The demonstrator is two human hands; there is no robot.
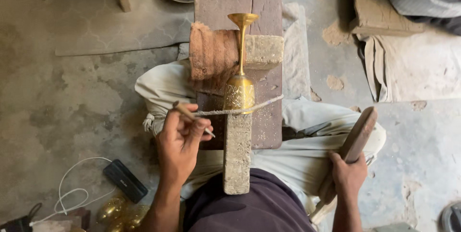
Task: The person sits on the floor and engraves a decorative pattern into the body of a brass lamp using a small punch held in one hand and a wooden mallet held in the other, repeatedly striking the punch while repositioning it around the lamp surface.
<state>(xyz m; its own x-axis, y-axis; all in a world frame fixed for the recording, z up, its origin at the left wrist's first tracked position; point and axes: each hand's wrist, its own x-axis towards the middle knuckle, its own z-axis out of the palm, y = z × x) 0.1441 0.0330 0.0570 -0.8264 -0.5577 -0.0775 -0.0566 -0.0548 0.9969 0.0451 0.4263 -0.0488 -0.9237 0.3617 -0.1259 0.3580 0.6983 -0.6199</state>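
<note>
Left hand (178, 141) pinches a thin chisel (192, 116) at the brass goblet (239, 88); right hand (346, 170) grips a wooden mallet (353, 140). Goblet looks stiff, slippery, dentable: steady its bowl

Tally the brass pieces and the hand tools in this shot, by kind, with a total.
Brass goblet lying on the wooden block: 1
Brass pieces on the floor: 2
Thin chisel in the left hand: 1
Wooden mallet in the right hand: 1
Total: 5
</note>
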